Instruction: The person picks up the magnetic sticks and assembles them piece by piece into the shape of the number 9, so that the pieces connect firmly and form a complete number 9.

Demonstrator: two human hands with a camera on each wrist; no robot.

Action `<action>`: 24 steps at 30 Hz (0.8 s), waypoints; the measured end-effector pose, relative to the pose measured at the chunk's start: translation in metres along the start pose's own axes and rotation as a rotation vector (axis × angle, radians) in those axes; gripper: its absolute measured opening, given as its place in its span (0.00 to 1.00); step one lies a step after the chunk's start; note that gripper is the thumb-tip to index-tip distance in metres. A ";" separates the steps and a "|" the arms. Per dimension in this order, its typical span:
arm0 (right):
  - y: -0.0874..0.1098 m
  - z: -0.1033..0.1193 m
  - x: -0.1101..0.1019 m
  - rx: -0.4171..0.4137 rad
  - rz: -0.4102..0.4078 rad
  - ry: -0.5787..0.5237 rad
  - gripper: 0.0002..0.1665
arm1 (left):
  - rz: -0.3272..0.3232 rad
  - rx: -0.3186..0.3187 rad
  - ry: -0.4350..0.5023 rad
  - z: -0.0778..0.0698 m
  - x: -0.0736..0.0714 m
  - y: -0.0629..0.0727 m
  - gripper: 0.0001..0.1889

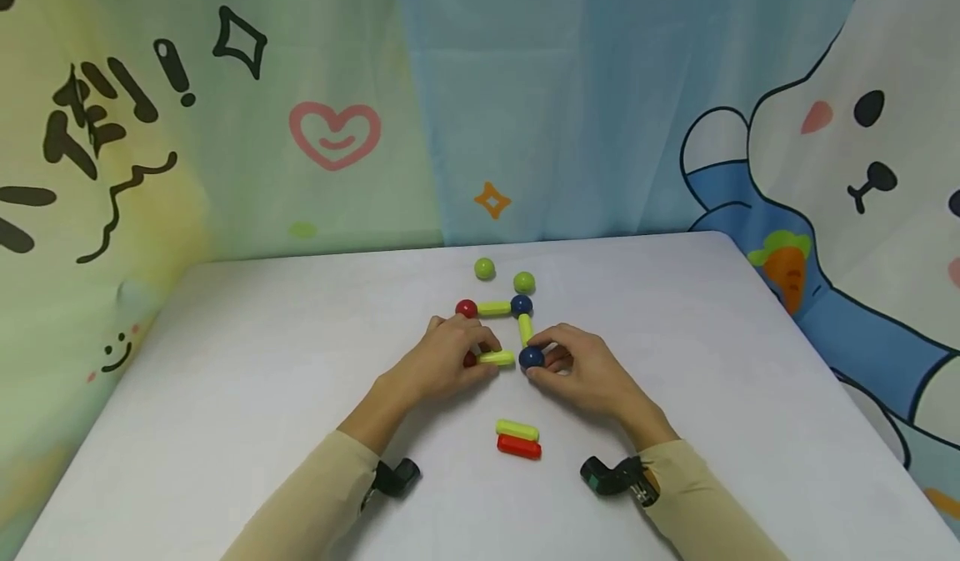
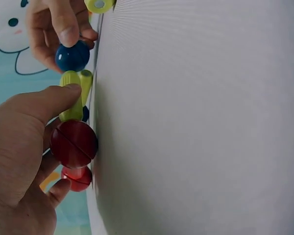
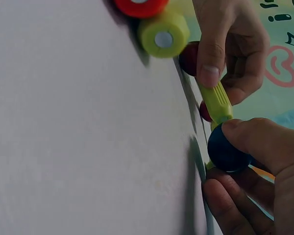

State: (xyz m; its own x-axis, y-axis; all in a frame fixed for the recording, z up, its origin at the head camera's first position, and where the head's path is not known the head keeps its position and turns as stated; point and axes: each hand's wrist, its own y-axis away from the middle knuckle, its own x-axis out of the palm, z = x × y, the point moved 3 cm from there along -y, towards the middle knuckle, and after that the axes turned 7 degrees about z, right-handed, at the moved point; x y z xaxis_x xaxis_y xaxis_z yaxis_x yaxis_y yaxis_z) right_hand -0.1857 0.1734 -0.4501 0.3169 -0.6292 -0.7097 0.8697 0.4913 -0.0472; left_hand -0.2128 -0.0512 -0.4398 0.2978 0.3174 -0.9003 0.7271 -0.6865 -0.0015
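My left hand [image 1: 444, 356] pinches a yellow-green rod [image 1: 497, 358] with a dark red ball [image 2: 74, 144] on its left end. The thumb and fingers of my right hand [image 1: 588, 369] grip a blue ball [image 1: 532, 358]. The rod's free end faces this ball at very close range; whether they touch I cannot tell. A second yellow-green rod [image 1: 525, 328] runs from the held ball up to another blue ball [image 1: 521, 305]. From there a third rod [image 1: 493, 308] leads left to a red ball [image 1: 467, 308], near my left fingers.
Two loose green balls [image 1: 484, 268] [image 1: 524, 283] lie beyond the joined pieces. Nearer me, a yellow-green rod [image 1: 517, 430] and a red rod [image 1: 519, 447] lie side by side on the white table [image 1: 300, 361]. A printed curtain [image 1: 495, 86] hangs behind.
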 end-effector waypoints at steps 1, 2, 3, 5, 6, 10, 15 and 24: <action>-0.001 0.001 0.001 -0.007 -0.001 -0.007 0.21 | -0.004 0.007 0.005 0.001 0.000 0.000 0.13; -0.002 0.001 0.001 -0.010 -0.003 -0.010 0.21 | -0.007 0.014 0.007 0.001 0.001 -0.001 0.13; -0.002 0.001 0.002 -0.012 -0.007 -0.013 0.21 | -0.010 0.022 0.008 0.002 0.001 -0.001 0.12; -0.003 0.001 0.003 -0.007 -0.011 -0.015 0.22 | -0.011 0.031 0.003 0.003 0.003 -0.003 0.12; -0.003 0.001 0.003 -0.006 -0.012 -0.012 0.22 | -0.012 0.034 0.006 0.004 0.003 -0.003 0.12; -0.003 -0.001 0.005 0.008 -0.013 -0.017 0.22 | -0.012 0.030 0.012 0.005 0.005 -0.003 0.12; -0.005 -0.001 0.006 0.011 -0.014 -0.028 0.23 | -0.012 0.017 0.024 0.004 0.003 -0.002 0.11; -0.008 -0.004 0.007 -0.003 -0.010 -0.053 0.25 | 0.014 -0.025 0.022 -0.001 0.007 -0.013 0.12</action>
State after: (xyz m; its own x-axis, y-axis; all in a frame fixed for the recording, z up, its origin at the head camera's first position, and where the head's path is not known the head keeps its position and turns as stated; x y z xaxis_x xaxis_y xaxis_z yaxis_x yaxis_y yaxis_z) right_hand -0.1922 0.1680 -0.4576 0.3277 -0.6654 -0.6707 0.8721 0.4862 -0.0562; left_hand -0.2194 -0.0396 -0.4454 0.3213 0.3222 -0.8905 0.7382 -0.6742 0.0224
